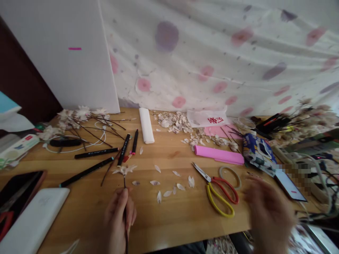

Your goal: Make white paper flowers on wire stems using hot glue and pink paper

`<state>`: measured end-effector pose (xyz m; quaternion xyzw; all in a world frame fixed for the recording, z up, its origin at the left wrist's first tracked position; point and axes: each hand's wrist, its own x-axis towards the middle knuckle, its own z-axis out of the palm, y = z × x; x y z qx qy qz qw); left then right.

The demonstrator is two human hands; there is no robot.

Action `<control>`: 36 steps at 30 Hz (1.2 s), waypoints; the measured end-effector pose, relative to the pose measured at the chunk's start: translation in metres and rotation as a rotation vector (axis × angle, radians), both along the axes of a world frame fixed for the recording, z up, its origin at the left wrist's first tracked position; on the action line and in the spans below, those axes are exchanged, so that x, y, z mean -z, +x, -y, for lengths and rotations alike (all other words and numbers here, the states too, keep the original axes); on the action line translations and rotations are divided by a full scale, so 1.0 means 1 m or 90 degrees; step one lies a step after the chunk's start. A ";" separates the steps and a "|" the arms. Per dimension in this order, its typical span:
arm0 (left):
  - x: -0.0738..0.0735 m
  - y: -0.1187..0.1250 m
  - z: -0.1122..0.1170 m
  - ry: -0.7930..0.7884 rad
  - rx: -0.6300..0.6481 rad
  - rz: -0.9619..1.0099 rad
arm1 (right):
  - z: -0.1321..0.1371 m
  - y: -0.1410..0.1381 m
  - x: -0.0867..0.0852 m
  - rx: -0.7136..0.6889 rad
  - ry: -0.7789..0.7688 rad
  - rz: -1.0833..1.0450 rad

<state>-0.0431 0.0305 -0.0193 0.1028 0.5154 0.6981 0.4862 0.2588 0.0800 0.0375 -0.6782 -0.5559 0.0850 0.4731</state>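
My left hand (122, 211) is closed around the thin dark stem of an artificial flower (124, 170), which stands upright with pale petals at its top. Out at the right, my right hand (267, 208) is smeared by motion above the table's front edge. Whether its fingers hold anything cannot be made out. Close to that hand lie a tape roll (239, 181) and scissors (212, 181) with one red and one yellow handle. Several loose petals (167, 193) are scattered on the wood between my hands.
Black markers (87, 171) and finished flowers on stems (82, 112) lie at left, near a white power bank (45, 211). Behind are a white roll (146, 125), a petal pile (174, 121) and a pink folded strip (219, 155). A phone (290, 185) lies far right.
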 end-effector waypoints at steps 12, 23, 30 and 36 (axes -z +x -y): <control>0.014 0.005 0.008 0.017 0.076 0.010 | -0.012 -0.083 0.066 -0.346 -0.278 0.128; 0.013 0.005 0.006 0.008 0.060 0.008 | -0.016 -0.101 0.065 -0.333 -0.302 0.124; 0.008 0.005 0.006 0.005 0.065 0.011 | -0.021 -0.104 0.068 -0.348 -0.318 0.142; 0.005 0.003 0.008 -0.008 0.061 0.001 | -0.022 -0.106 0.069 -0.330 -0.317 0.148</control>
